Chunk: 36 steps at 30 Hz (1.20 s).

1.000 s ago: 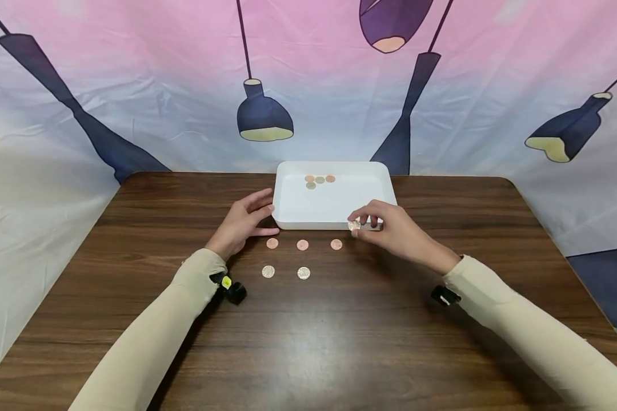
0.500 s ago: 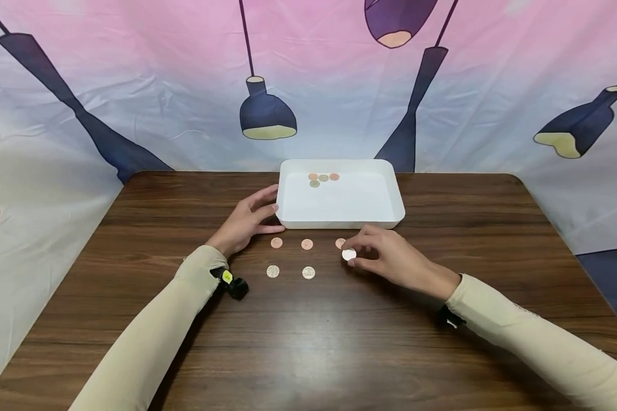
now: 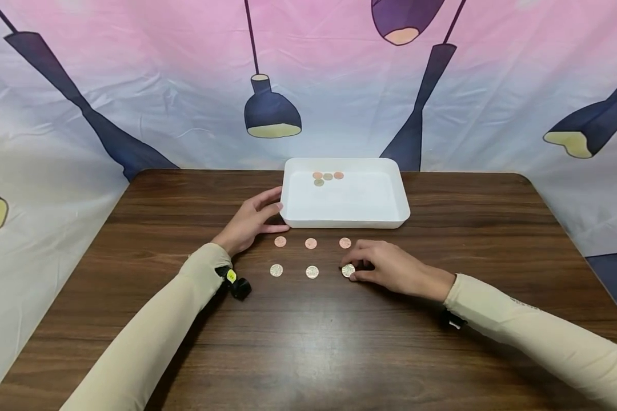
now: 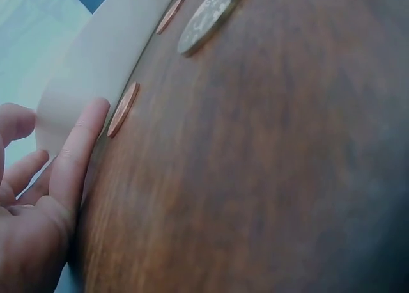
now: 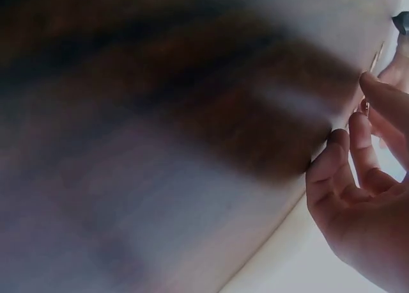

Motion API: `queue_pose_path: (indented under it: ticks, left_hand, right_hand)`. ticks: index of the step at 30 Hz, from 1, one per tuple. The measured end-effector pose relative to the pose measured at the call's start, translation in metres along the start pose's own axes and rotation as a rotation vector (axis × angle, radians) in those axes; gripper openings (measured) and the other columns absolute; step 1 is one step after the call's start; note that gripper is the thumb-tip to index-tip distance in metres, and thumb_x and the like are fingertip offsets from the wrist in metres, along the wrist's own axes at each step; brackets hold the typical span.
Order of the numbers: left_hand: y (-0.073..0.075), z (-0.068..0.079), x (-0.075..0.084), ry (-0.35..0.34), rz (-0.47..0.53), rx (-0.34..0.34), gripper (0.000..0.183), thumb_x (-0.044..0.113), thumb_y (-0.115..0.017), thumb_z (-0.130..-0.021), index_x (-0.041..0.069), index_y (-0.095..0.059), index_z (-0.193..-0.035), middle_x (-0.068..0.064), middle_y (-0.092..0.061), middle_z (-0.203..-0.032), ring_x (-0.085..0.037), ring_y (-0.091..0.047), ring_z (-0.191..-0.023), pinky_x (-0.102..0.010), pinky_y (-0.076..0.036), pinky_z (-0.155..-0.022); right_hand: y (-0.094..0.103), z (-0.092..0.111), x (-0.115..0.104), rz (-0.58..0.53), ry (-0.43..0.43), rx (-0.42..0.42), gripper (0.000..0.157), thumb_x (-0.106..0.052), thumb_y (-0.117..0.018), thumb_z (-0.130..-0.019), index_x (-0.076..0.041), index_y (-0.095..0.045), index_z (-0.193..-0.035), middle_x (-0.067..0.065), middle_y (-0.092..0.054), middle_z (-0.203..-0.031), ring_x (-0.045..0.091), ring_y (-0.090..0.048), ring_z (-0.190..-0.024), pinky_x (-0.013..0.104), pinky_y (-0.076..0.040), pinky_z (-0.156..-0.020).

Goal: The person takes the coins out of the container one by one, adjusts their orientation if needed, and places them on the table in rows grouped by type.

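1. Tray: one, white [image 3: 360, 200], at upper centre of the frame, on the brown tabletop [image 3: 288, 342]. Contents: four coins near its upper left, two coppery coins [image 3: 339, 176] and two duller, yellowish coins [image 3: 328, 177].
2. Coins outside the tray: six, below it at the centre of the frame, in two rows of three. Upper row: three copper coins [image 3: 311, 244]. Lower row: two pale coins [image 3: 312, 272] lying flat, plus one held coin [image 3: 348, 271] at the right end.
3. Right hand [image 3: 388, 265], right of centre: grip narrow, thumb and finger pinching the held coin just below the rightmost copper coin. Whether that coin touches the tabletop cannot be told.
4. Left hand [image 3: 249, 222], left of centre: grip wide, fingers spread and touching the tray's lower left corner. The left wrist view shows three coins near it, two copper and one pale.
5. Sleeves: two, cream, at lower left [image 3: 144, 331] and lower right. Black wrist devices: two, one per wrist [image 3: 241, 288].
6. Backdrop [image 3: 329, 114]: one, with printed lamps, across the top.
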<state>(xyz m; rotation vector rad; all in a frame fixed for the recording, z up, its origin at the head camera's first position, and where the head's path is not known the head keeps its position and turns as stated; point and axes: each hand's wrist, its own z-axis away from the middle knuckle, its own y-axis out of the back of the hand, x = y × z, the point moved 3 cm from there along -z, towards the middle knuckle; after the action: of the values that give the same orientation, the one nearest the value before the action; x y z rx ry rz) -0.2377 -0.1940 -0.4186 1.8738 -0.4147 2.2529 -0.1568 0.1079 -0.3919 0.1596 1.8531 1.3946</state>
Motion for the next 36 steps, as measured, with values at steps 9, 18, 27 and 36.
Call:
queue_pose_path:
  ticks: [9, 18, 27, 36]
  left_hand:
    - [-0.0025, 0.0007, 0.0014, 0.024, 0.012, 0.008, 0.058, 0.012, -0.051, -0.113, 0.011, -0.031, -0.167, -0.013, -0.035, -0.166, -0.039, -0.051, -0.14, -0.044, -0.066, -0.097]
    - [-0.0024, -0.0032, 0.0014, 0.024, 0.021, 0.011, 0.058, 0.012, -0.052, -0.113, 0.009, -0.032, -0.166, -0.015, -0.036, -0.165, -0.038, -0.05, -0.14, -0.044, -0.066, -0.096]
    - [-0.0014, -0.0033, 0.0019, 0.031, 0.027, 0.022, 0.058, 0.012, -0.052, -0.112, 0.009, -0.032, -0.166, -0.016, -0.037, -0.163, -0.039, -0.05, -0.14, -0.044, -0.066, -0.096]
    - [-0.0005, 0.0003, 0.0015, 0.042, 0.032, 0.027, 0.057, 0.012, -0.052, -0.113, 0.009, -0.033, -0.166, -0.017, -0.04, -0.162, -0.04, -0.053, -0.138, -0.045, -0.066, -0.096]
  right_hand:
    - [-0.0011, 0.0019, 0.0015, 0.024, -0.003, -0.026, 0.025, -0.018, -0.081, -0.096, -0.021, -0.079, -0.121, -0.01, -0.068, -0.11, 0.006, -0.062, -0.097, 0.029, -0.059, -0.083]
    - [-0.0001, 0.0002, 0.0013, 0.015, -0.012, -0.05, 0.028, -0.015, -0.081, -0.096, -0.023, -0.08, -0.123, -0.01, -0.065, -0.107, 0.007, -0.057, -0.09, 0.026, -0.055, -0.078]
    - [0.0011, -0.0002, 0.0005, 0.018, -0.011, -0.056, 0.03, -0.011, -0.079, -0.095, -0.02, -0.078, -0.124, -0.008, -0.067, -0.114, 0.008, -0.059, -0.095, 0.03, -0.057, -0.083]
    - [-0.0002, 0.0009, 0.002, -0.018, -0.018, -0.045, 0.025, -0.008, -0.078, -0.094, -0.018, -0.076, -0.117, -0.008, -0.066, -0.108, 0.008, -0.058, -0.088, 0.026, -0.056, -0.079]
